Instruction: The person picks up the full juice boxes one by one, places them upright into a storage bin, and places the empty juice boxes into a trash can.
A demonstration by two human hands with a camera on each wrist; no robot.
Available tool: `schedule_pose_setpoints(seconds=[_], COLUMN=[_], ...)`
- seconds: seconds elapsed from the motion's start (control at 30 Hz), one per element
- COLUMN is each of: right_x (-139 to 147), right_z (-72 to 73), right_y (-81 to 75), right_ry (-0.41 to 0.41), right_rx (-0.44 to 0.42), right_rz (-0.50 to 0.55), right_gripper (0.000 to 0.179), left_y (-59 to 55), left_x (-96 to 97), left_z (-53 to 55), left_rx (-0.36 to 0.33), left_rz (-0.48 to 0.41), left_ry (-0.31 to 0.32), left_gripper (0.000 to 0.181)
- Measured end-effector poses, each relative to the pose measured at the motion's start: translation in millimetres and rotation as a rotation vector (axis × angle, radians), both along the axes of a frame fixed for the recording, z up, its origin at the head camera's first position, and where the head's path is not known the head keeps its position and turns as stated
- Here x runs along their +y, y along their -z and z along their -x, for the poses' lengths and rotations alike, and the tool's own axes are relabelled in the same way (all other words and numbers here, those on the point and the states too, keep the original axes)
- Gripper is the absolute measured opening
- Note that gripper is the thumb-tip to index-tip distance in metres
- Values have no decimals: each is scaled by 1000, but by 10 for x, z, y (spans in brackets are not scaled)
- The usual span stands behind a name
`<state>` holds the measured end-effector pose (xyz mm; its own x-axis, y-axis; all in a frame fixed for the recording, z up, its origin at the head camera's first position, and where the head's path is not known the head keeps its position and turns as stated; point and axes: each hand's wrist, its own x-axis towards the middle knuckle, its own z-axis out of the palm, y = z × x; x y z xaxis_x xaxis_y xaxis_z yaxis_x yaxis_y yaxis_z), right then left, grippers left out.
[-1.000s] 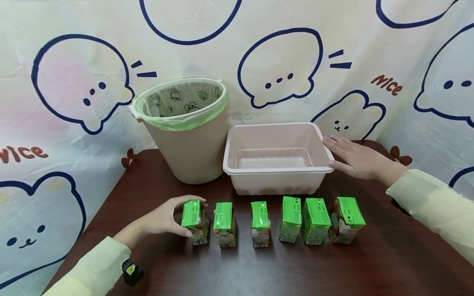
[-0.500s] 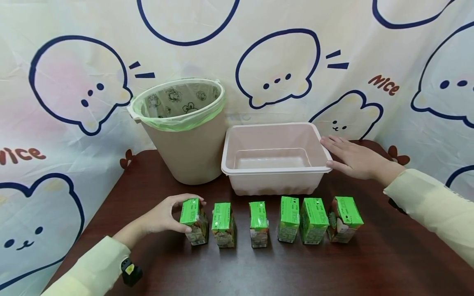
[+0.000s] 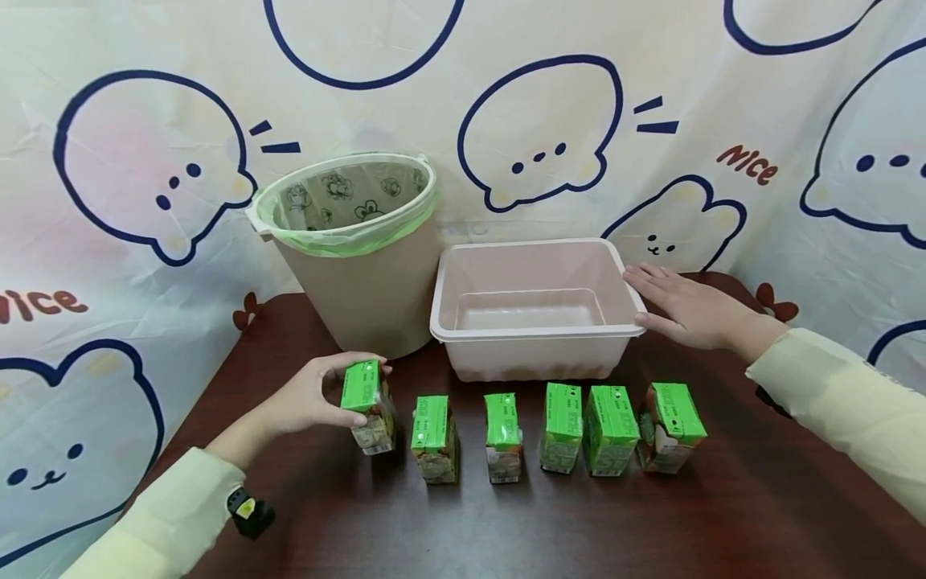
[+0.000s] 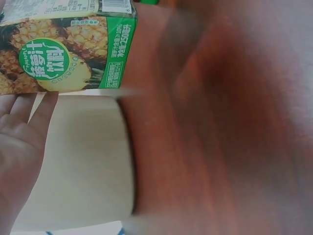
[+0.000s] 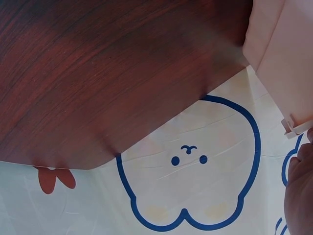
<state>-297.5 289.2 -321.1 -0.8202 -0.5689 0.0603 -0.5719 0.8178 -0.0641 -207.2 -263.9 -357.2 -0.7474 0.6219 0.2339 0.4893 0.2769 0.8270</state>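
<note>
My left hand [image 3: 318, 394] grips a pineapple juice carton [image 3: 370, 410] with a green top, thumb on the near side and fingers on the far side. In the left wrist view the carton [image 4: 63, 49] shows pineapple pictures and a green label, with fingers against its lower side. It hangs tilted, raised over the table. My right hand [image 3: 694, 310] lies with straight fingers on the right rim of a pale pink plastic tub [image 3: 535, 350]; in the right wrist view only part of the hand [image 5: 301, 191] shows beside the tub's rim.
Several more green-topped cartons stand upright in a row: one [image 3: 436, 441] nearest my left hand, others farther right [image 3: 611, 430]. A beige bin [image 3: 369, 297] with a green liner bag stands behind, left of the tub. A patterned curtain [image 3: 362, 112] hangs behind the dark wooden table [image 3: 463, 531].
My left hand has lifted the leftmost carton off the table and moved it slightly left and away from the row. The right hand has stayed on the tub's rim.
</note>
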Motion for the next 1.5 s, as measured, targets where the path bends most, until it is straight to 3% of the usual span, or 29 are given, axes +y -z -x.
schedule_pose_setpoints(seconds=[0.37, 0.67, 1.07, 1.3, 1.5], right_x=[12, 12, 10, 9, 4], right_z=[-4, 18, -24, -38, -22], right_y=[21, 14, -15, -23, -18], right_ry=[7, 15, 20, 28, 23], right_rx=[-8, -17, -23, -23, -13], right_rz=[5, 11, 17, 12, 3], right_gripper=[76, 76, 76, 77, 75], left_y=[-376, -660, -890, -1031, -1143], left_x=[57, 262, 775, 1137, 1435], left_z=[101, 209, 369, 555, 734], left_rx=[54, 74, 111, 96, 109], left_rz=[-34, -119, -189, -252, -226], left_ry=[-35, -24, -43, 35, 50], left_gripper=[65, 66, 61, 58, 56])
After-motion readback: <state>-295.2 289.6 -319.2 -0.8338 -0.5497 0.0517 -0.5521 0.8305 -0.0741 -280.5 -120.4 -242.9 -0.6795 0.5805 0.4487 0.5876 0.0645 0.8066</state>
